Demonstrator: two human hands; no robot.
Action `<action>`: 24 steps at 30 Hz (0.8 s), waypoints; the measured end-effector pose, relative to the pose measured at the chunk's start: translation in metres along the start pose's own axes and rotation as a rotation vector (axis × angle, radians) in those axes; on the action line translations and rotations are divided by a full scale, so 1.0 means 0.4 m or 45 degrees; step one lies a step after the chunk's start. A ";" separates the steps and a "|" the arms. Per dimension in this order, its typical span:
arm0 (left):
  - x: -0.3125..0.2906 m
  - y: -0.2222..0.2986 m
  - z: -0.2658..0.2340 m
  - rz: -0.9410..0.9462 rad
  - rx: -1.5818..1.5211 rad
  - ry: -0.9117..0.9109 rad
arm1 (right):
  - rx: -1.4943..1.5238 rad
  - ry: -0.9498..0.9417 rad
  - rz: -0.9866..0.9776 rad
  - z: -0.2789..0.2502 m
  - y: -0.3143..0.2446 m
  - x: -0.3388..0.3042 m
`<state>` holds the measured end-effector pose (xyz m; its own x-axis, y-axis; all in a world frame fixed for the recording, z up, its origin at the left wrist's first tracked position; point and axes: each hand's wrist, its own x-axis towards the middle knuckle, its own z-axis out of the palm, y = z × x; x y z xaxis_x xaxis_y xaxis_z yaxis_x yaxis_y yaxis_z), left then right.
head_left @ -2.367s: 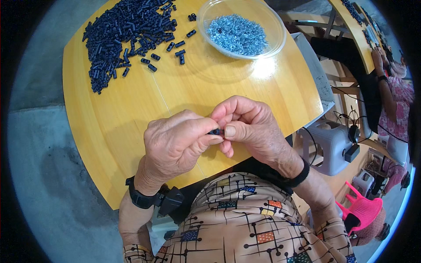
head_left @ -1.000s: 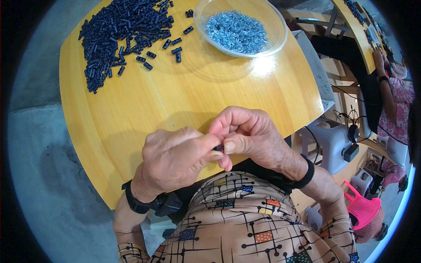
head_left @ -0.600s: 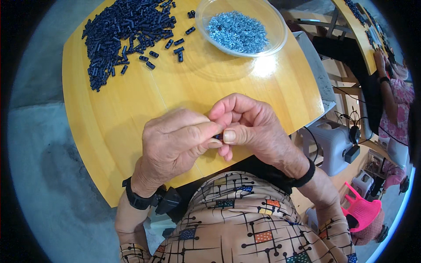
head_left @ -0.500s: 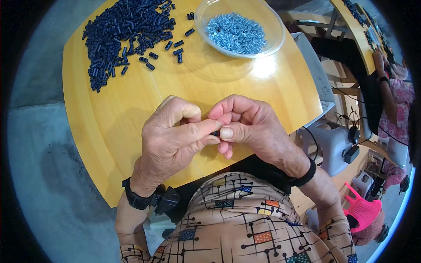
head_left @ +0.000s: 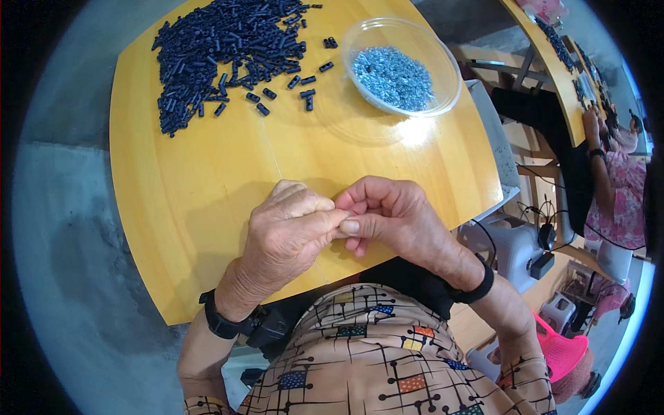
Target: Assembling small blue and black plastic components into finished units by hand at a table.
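Note:
Over the near edge of the yellow wooden table [head_left: 187,166], my two hands meet at the fingertips. My left hand [head_left: 285,227] is closed, its thumb and index finger pinched together and pointing right. Against them press the thumb and fingers of my right hand [head_left: 398,214], also in a pinch. Whatever lies between the fingertips is hidden now. Beyond my hands, a big heap of small black tubular pieces [head_left: 221,52] covers the far left of the table, with several loose black pieces [head_left: 308,102] beside it. Small shiny metal parts [head_left: 394,77] fill the bottom of a clear plastic bowl [head_left: 453,79].
At the right, a grey plastic stool [head_left: 508,245] stands by the table with dark cables around it. Farther off, a co-worker in a pink patterned top [head_left: 612,200] sits at another table [head_left: 553,76]. A bright pink basket [head_left: 560,349] is at lower right.
The view has shifted, so table, heap and bowl appear lower and farther right. A small dark piece showed between my fingertips before; my fingers now cover that spot, the left ones more tightly bunched.

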<state>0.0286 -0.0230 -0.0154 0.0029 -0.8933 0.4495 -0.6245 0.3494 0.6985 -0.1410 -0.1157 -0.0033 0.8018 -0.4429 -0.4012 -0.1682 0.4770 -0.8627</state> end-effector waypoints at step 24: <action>-0.048 -0.003 0.004 -0.084 0.090 0.112 | -1.071 0.016 -0.132 0.052 -0.051 0.031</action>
<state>0.0279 -0.0065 -0.0257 0.1127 -0.8844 0.4530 -0.6744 0.2667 0.6885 -0.1159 -0.1150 0.0157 0.8310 -0.4643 -0.3063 -0.4688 -0.2883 -0.8349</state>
